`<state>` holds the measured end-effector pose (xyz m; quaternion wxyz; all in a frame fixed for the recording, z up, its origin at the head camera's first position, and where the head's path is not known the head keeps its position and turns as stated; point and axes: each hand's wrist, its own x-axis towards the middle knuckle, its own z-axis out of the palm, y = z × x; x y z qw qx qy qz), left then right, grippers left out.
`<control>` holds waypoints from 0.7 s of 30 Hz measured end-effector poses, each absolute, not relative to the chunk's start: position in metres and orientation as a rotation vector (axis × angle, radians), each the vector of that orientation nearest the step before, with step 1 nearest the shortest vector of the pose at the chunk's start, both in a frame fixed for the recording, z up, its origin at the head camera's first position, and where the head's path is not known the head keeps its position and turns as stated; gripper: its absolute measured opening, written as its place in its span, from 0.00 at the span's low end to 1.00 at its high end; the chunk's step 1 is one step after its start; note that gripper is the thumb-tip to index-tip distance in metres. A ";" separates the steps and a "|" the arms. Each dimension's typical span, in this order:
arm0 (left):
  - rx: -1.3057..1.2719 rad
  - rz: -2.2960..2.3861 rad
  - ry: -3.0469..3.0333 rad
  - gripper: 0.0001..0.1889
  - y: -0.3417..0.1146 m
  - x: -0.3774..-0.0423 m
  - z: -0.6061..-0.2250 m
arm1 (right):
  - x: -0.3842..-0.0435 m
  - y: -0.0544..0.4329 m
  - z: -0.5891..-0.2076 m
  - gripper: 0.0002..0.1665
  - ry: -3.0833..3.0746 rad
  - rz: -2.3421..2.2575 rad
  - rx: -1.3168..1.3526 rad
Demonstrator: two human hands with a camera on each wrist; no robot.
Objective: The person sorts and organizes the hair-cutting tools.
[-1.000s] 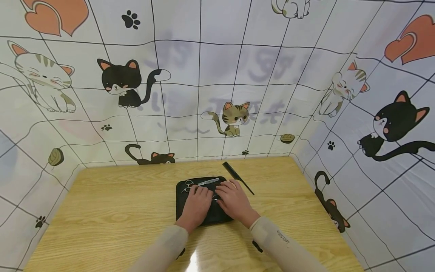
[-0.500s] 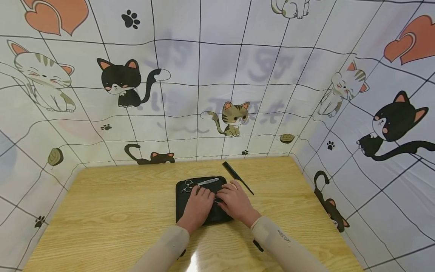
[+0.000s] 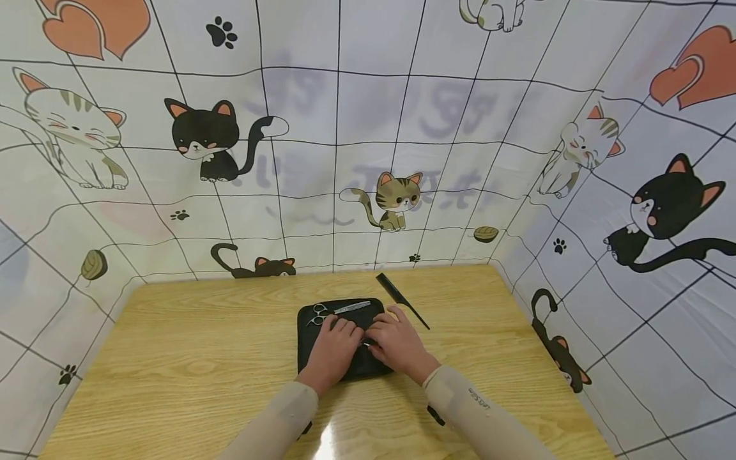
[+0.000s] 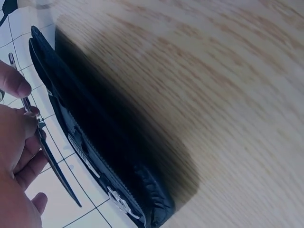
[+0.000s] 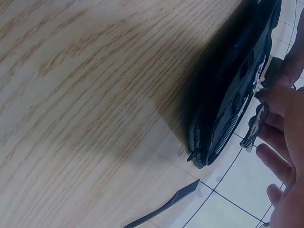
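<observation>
Both hands work on a pair of scissors (image 4: 60,173) held over an opened black zippered case (image 3: 370,368). My left hand (image 3: 336,348) pinches it between thumb and fingers, and a dark slender part points away from that hand in the left wrist view. My right hand (image 3: 399,342) has its fingers curled at the silver end, where the scissors' metal (image 5: 255,127) shows in the right wrist view. From the head, only a small glint shows between the hands. Thinning scissors (image 3: 353,307), with toothed blade and ring handles, lie in the case beyond the left fingers.
A black tail comb (image 3: 397,292) lies on the wooden table (image 3: 201,358) just right of the case, its thin tail pointing toward the right hand's side. Walls covered in cat-print cloth (image 3: 310,211) rise behind and beside the table.
The hands shift only slightly over the case, and the glint between them has moved a little toward the person. Case, thinning scissors and comb stay in place.
</observation>
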<state>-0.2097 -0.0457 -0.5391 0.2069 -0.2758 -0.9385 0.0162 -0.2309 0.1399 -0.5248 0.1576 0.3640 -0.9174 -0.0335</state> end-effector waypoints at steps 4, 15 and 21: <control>-0.758 -0.050 -2.574 0.07 -0.052 -0.211 -0.538 | -0.232 0.141 -0.526 0.10 -2.619 -0.091 1.027; -0.659 -0.122 -2.699 0.19 -0.099 -0.208 -0.540 | -0.238 0.155 -0.528 0.09 -2.572 -0.162 0.964; -0.572 -0.129 -2.860 0.28 -0.128 -0.200 -0.542 | -0.240 0.167 -0.527 0.09 -2.606 -0.150 0.914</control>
